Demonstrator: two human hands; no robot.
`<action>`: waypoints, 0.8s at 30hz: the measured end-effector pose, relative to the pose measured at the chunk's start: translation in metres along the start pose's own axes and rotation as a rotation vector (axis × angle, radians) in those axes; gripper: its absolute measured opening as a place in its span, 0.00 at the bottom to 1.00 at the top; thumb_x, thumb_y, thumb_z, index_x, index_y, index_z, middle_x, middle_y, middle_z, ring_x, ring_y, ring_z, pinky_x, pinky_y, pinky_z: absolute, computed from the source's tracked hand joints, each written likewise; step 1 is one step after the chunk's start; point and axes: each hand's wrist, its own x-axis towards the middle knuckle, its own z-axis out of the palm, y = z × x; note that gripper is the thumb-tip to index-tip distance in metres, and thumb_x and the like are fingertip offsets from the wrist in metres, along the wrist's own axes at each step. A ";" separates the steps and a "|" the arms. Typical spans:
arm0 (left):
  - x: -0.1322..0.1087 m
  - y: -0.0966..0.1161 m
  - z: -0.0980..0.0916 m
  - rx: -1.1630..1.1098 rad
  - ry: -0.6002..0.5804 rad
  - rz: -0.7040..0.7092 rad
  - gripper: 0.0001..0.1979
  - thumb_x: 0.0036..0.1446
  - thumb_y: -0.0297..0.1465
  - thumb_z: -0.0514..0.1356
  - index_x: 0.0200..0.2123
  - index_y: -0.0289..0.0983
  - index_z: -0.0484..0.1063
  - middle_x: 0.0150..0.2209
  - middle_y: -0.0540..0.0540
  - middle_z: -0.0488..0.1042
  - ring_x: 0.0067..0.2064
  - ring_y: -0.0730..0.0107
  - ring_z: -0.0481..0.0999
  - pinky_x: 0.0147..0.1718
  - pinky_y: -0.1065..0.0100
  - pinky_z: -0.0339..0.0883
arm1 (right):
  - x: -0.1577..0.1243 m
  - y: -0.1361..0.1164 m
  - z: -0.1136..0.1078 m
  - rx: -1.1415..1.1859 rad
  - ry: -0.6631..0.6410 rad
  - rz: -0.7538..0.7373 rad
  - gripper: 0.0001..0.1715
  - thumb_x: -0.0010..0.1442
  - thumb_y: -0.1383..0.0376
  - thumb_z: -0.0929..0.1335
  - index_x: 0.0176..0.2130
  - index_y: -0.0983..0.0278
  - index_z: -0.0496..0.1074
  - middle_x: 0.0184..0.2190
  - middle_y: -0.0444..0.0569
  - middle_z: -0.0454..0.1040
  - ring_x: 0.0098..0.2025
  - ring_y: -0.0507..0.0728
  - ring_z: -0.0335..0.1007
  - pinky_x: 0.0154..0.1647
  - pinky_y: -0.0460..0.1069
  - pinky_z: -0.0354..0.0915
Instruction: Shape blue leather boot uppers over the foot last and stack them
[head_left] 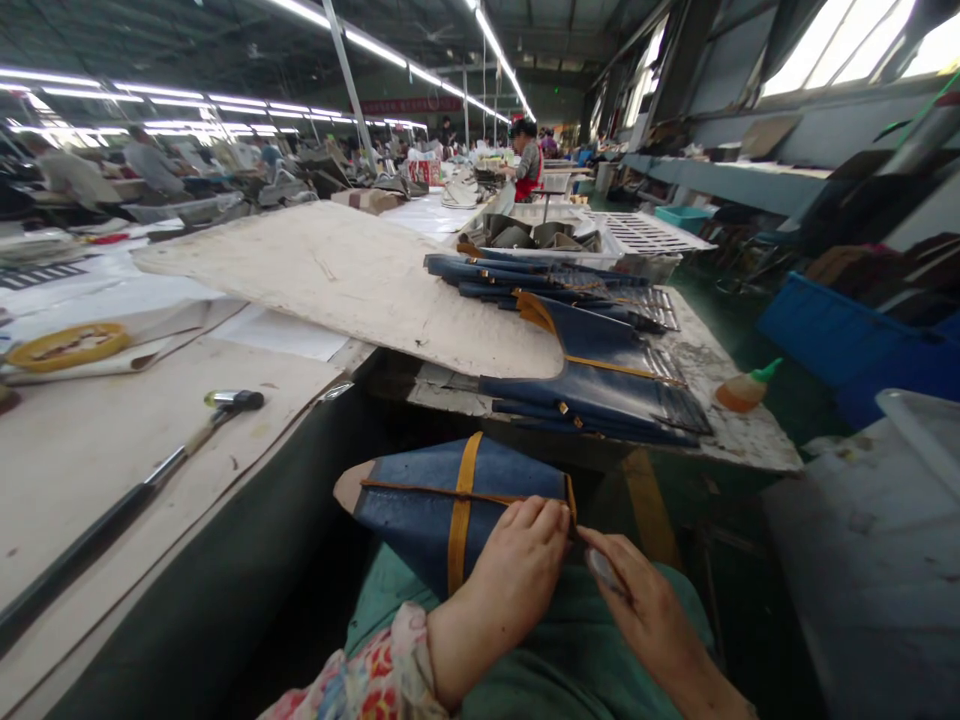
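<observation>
A dark blue shoe upper [427, 495] with a tan strap and tan stitching lies on my lap, toe pointing left. My left hand [510, 580] rests on its right end with fingers curled down, pinching the edge. My right hand [637, 605] is just beside it, closed around a thin tool [600, 568] whose tip meets the same edge of the upper. A floral sleeve covers my left forearm.
A stack of matching blue uppers [592, 370] lies on the stained bench ahead, beside a large pale board [352, 280]. A hammer [150, 475] rests on the left table. An orange glue bottle [742, 390] lies at the bench's right edge. Blue crates stand right; workers sit far back.
</observation>
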 end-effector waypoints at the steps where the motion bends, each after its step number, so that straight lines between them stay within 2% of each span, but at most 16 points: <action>1: 0.003 0.001 0.000 0.008 -0.004 -0.001 0.16 0.62 0.28 0.50 0.53 0.32 0.62 0.48 0.44 0.69 0.49 0.62 0.66 0.50 0.62 0.61 | 0.002 0.000 -0.003 -0.017 0.012 0.025 0.20 0.63 0.64 0.60 0.54 0.60 0.63 0.44 0.51 0.73 0.46 0.54 0.71 0.46 0.47 0.68; 6: 0.007 -0.002 -0.008 -0.012 -0.035 -0.005 0.12 0.62 0.28 0.51 0.48 0.34 0.66 0.41 0.46 0.70 0.43 0.64 0.68 0.43 0.63 0.65 | 0.020 -0.005 -0.015 -0.173 0.066 0.096 0.28 0.64 0.58 0.58 0.62 0.61 0.54 0.48 0.53 0.71 0.48 0.57 0.69 0.46 0.52 0.69; 10: -0.005 -0.008 -0.012 -0.072 0.052 -0.019 0.16 0.63 0.29 0.51 0.54 0.36 0.62 0.47 0.46 0.70 0.48 0.66 0.67 0.49 0.64 0.62 | 0.033 -0.017 -0.020 -0.258 0.070 -0.019 0.22 0.64 0.61 0.59 0.57 0.56 0.64 0.46 0.51 0.71 0.48 0.58 0.67 0.47 0.54 0.67; 13: -0.016 -0.016 -0.011 -0.058 0.105 -0.065 0.16 0.63 0.28 0.50 0.53 0.35 0.63 0.49 0.46 0.70 0.50 0.65 0.66 0.51 0.63 0.60 | 0.036 -0.027 -0.021 -0.269 0.038 -0.110 0.21 0.63 0.66 0.59 0.55 0.56 0.67 0.46 0.49 0.72 0.48 0.57 0.66 0.48 0.53 0.67; 19: -0.028 -0.025 -0.017 -0.033 0.109 -0.107 0.15 0.63 0.27 0.49 0.51 0.34 0.65 0.47 0.45 0.72 0.48 0.64 0.67 0.49 0.62 0.61 | 0.035 -0.035 -0.007 -0.316 0.014 -0.152 0.19 0.62 0.68 0.60 0.51 0.59 0.70 0.44 0.49 0.73 0.46 0.58 0.67 0.46 0.54 0.68; 24: -0.038 -0.035 -0.018 -0.040 0.105 -0.140 0.17 0.61 0.26 0.51 0.53 0.37 0.64 0.49 0.46 0.71 0.50 0.66 0.66 0.54 0.62 0.57 | 0.045 -0.048 0.011 -0.311 -0.010 -0.173 0.19 0.62 0.70 0.59 0.50 0.60 0.70 0.45 0.50 0.74 0.46 0.58 0.67 0.46 0.54 0.69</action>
